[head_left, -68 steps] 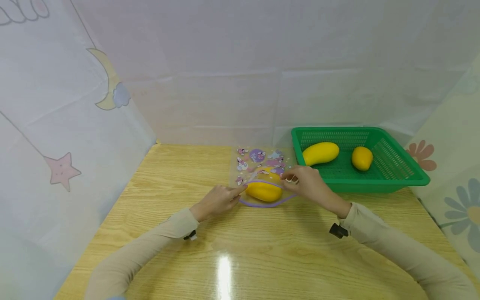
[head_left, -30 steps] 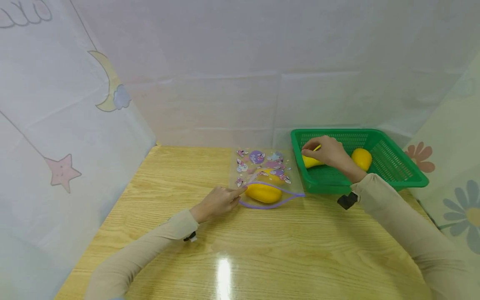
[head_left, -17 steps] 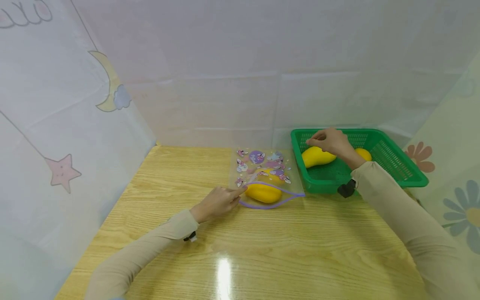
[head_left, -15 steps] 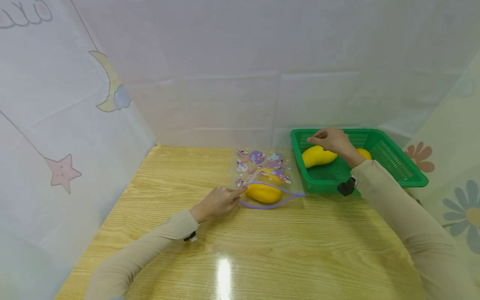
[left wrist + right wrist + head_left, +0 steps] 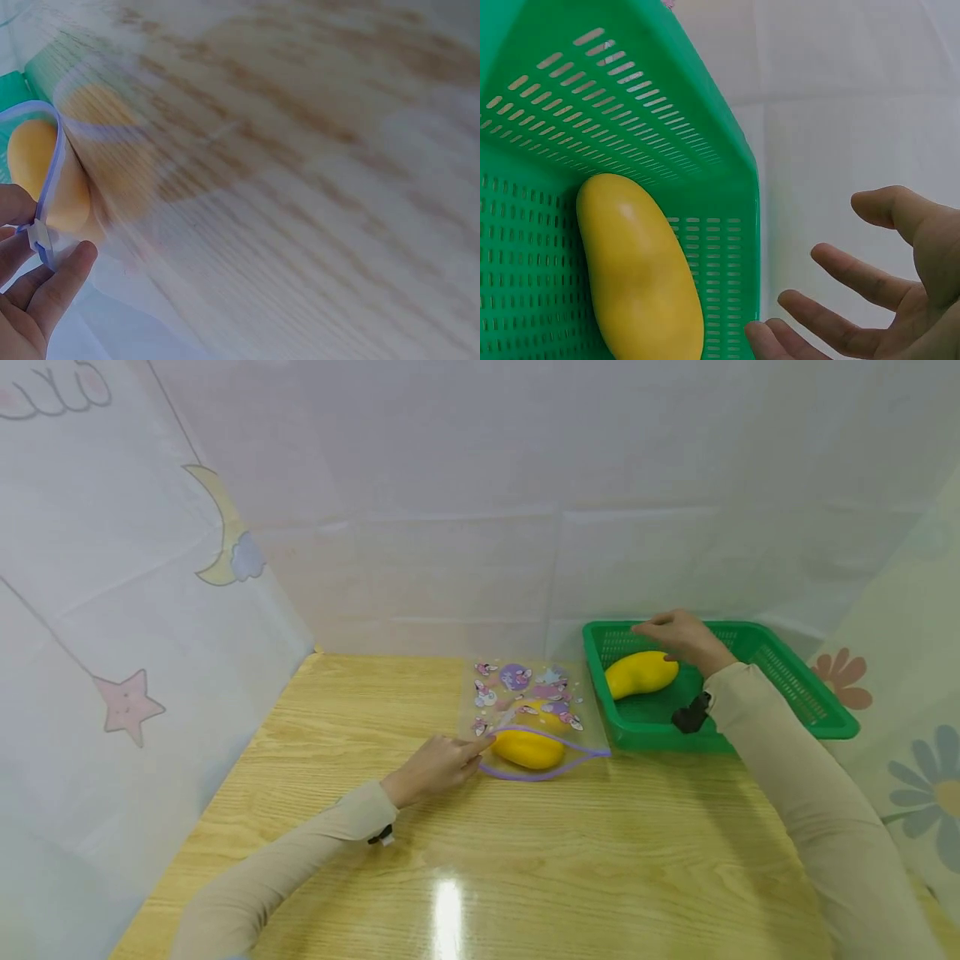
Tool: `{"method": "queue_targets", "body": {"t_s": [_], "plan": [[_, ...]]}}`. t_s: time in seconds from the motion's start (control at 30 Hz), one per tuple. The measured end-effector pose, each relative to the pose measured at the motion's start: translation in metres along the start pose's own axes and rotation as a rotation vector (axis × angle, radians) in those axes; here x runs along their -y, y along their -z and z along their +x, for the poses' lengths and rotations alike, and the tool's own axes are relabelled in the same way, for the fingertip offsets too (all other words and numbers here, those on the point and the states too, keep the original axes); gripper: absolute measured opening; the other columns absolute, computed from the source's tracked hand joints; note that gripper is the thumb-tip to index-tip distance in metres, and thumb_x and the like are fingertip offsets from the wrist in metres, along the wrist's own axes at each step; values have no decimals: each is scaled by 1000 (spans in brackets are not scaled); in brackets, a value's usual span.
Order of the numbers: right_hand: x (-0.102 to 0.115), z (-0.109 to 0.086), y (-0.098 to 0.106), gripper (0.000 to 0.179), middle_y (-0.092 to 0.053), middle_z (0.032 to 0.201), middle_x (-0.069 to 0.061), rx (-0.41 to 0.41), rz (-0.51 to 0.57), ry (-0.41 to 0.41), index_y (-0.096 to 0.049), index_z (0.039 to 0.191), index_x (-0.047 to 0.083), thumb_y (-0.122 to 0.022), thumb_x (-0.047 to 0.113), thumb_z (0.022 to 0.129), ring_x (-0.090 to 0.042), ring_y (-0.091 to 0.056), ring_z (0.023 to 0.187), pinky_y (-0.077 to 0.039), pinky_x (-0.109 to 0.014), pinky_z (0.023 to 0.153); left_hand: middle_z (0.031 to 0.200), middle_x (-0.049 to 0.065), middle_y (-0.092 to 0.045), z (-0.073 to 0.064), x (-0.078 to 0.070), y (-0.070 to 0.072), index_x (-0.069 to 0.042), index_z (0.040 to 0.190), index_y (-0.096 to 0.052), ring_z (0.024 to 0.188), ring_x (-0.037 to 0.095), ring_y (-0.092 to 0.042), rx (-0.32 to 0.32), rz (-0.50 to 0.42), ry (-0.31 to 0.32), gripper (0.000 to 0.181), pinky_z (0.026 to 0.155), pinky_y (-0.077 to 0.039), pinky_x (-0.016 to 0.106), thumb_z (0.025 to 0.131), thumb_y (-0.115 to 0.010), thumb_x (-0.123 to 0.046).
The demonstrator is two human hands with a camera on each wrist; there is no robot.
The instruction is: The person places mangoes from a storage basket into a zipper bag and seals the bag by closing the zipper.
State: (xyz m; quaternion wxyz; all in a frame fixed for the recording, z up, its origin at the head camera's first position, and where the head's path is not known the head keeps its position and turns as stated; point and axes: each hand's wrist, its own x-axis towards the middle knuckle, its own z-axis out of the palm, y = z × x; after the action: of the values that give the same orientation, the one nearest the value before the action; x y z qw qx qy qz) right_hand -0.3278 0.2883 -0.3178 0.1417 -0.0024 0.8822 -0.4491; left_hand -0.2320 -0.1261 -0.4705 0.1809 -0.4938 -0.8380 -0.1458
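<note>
My left hand pinches the left corner of a clear zip bag with a purple-edged mouth and pink and purple prints. The bag lies on the table with its mouth gaping toward me. Inside sits a yellow-orange, mango-like fruit, with more yellow showing behind it through the film. In the left wrist view, a white slider shows between the fingertips. My right hand, fingers spread and holding nothing, hovers over the green basket. Below it lies a long, smooth yellow fruit.
The green basket stands right beside the bag at the back right of the wooden table. A pale printed cloth hangs behind and on both sides. My right forearm passes over the basket's front rim.
My right hand has left the bag's right corner and moved right and up over the basket. The rounder yellow fruit there is now hidden behind it. My left hand stays at the bag.
</note>
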Motion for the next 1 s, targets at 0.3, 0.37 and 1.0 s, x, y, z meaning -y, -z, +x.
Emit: {"method": "queue_targets", "body": {"t_s": [0.3, 0.37, 1.0], "plan": [[-11, 9, 11, 88, 0, 159, -32, 2, 87, -84, -9, 156, -4, -53, 47, 99, -57, -13, 140, -33, -59, 108, 50, -12, -32, -2, -1, 0, 1, 133, -61, 45, -2, -12, -14, -2, 4, 43, 42, -16, 13, 91, -67, -3], [-14, 12, 13, 92, 2, 158, -33, 0, 104, -107, -5, 157, -2, -53, 50, 98, -58, -11, 140, -33, -60, 108, 50, -12, -32, -2, 0, -1, 0, 133, -61, 45, -2, -12, -15, 0, 4, 42, 42, -16, 13, 91, -67, -4], [-41, 24, 22, 99, 4, 155, -39, -55, 171, -289, 5, 157, 2, -52, 55, 95, -54, -18, 140, -44, -55, 100, 50, -11, -34, -1, -1, 3, 1, 133, -61, 45, -1, -13, -2, 17, 10, 43, 42, -15, 13, 91, -67, -4]]}}
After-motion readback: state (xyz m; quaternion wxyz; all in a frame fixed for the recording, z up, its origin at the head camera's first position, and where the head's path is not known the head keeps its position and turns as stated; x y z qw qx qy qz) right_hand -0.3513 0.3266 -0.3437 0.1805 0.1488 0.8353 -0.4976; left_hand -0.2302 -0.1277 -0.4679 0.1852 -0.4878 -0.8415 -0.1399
